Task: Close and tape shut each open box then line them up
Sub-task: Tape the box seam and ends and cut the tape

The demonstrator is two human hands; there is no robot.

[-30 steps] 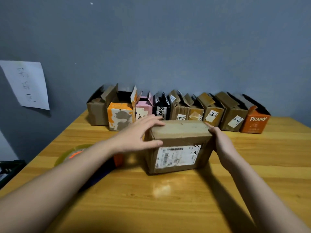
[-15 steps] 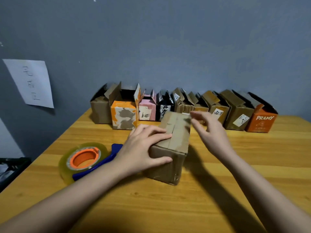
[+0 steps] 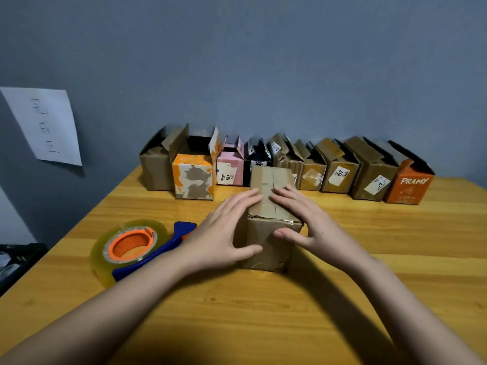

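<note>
Head: hands [image 3: 224, 233] press closed box [image 3: 271, 206].

Free: I see bare table [image 3: 369, 259] right of brown box [image 3: 266, 238] | Blocked: tape dispenser [image 3: 131, 246] left, open boxes [image 3: 340, 169] behind.

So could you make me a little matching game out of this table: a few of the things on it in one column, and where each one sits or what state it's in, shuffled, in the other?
Things
1. brown box
2. tape dispenser
3. orange PRAMY box
4. pink box

Places and states
A. right end of the back row, flaps up
B. lying on the table to the left of both hands
C. flaps folded down, under both hands
D. in the back row beside a black box, flaps up

Pairs: 1-C, 2-B, 3-A, 4-D
</note>
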